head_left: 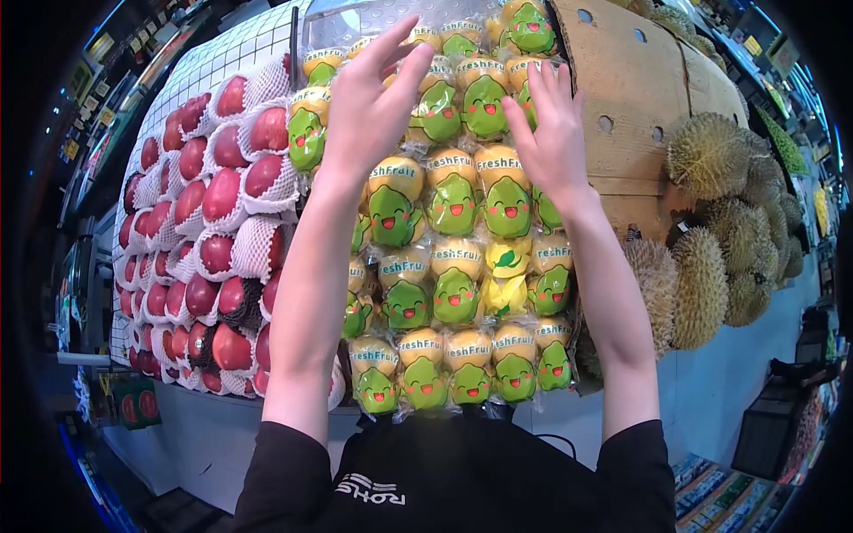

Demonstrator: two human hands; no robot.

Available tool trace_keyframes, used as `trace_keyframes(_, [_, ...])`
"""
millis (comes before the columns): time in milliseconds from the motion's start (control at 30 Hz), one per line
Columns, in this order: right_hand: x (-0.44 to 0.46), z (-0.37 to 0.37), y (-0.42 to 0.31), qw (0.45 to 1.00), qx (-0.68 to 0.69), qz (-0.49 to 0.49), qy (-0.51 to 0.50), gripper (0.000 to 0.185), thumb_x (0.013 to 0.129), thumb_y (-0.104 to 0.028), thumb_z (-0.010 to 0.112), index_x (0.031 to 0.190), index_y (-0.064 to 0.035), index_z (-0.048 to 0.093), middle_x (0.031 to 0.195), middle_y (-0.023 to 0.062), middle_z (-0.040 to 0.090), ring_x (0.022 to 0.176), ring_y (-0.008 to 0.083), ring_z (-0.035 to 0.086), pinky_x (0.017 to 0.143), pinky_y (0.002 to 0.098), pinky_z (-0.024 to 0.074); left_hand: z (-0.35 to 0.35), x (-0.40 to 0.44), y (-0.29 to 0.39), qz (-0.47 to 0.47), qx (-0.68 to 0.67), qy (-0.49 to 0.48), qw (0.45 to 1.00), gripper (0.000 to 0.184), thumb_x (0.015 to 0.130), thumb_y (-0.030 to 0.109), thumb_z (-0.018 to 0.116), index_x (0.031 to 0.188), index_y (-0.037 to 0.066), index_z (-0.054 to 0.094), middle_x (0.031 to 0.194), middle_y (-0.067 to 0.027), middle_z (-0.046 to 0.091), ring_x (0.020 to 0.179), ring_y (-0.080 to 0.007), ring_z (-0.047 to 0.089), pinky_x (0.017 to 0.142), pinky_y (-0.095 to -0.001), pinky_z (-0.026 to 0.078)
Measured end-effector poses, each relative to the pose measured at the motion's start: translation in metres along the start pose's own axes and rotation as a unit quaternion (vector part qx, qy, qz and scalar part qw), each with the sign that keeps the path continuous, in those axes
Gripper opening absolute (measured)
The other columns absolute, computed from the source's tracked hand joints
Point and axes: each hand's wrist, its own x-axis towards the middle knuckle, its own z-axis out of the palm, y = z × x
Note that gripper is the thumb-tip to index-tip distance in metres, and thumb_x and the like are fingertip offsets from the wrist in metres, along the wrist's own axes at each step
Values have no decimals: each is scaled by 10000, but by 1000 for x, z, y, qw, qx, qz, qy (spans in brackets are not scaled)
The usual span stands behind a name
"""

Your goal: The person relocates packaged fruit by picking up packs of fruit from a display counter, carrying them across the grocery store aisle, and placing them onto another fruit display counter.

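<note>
Rows of round yellow fruit (453, 202) in clear printed bags, marked "FreshFruit" with a smiling green cartoon, fill the display before me. My left hand (378, 102) is over the upper left of these rows, its fingers apart and nothing seen in them. On the upper right, my right hand (549, 133) has its fingers stretched forward over the bagged fruit by the cardboard edge. Whether it touches the bags is hard to tell. One bag (506, 275) in the middle rows shows a yellow side with a green leaf print instead of the face.
To the left, red fruit (220, 194) in white foam nets is stacked on a sloped white grid (253, 44). A brown cardboard sheet (622, 98) with holes borders the right side. Spiky durians (706, 151) are piled beyond it. A grey floor (702, 382) shows at lower right.
</note>
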Motion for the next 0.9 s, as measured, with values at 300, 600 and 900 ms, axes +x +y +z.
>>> trace_keyframes(300, [-127,-37,-99,972,86,4,-217,567,909,-282,570,1335,59,415,1383,275,401,1350,409,300,1101,528,215,-81,-212,49,-54,135,-123,982,333,823,36,654,1142,-46,604,1117,-205,637,1039,-320,625,898,-373,483])
trace_keyframes(600, [-223,-69,-176,956,152,148,-202,512,870,-219,618,1271,74,492,1305,293,482,1307,442,362,1090,552,210,-94,-329,58,-57,132,-259,955,351,792,97,695,1121,-4,629,1206,-178,593,1202,-341,520,1021,-459,387])
trace_keyframes(900, [-260,-52,-206,971,29,119,-208,446,833,-226,632,1192,30,569,1275,235,525,1266,393,428,1052,566,267,-95,-347,42,1,154,-299,942,370,804,155,673,1153,47,611,1264,-157,548,1238,-315,476,1044,-510,331])
